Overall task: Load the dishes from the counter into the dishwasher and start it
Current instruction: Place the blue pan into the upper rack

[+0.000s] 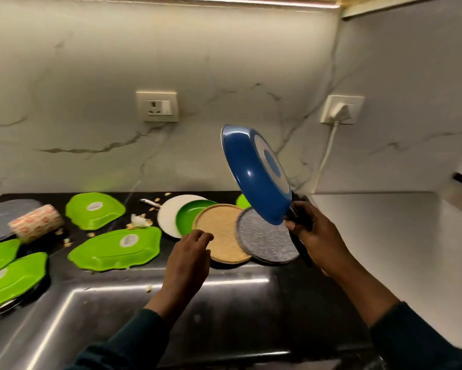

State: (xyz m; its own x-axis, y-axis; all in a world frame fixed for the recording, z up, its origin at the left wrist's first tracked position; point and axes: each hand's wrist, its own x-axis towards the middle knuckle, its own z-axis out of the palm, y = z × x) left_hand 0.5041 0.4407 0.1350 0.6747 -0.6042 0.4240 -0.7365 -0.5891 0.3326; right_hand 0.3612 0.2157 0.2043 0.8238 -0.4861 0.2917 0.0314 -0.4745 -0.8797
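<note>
Plates crowd the dark counter. The right hand grips a raised blue pan by its handle. The left hand hovers loose-fingered over a tan plate.

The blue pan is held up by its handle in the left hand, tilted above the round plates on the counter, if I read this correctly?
Not quite: the head view shows the right hand gripping the handle of the blue pan, not the left. The left hand is empty, hovering at the tan plate. The rest holds: the pan is tilted above the round plates on the counter.
</note>
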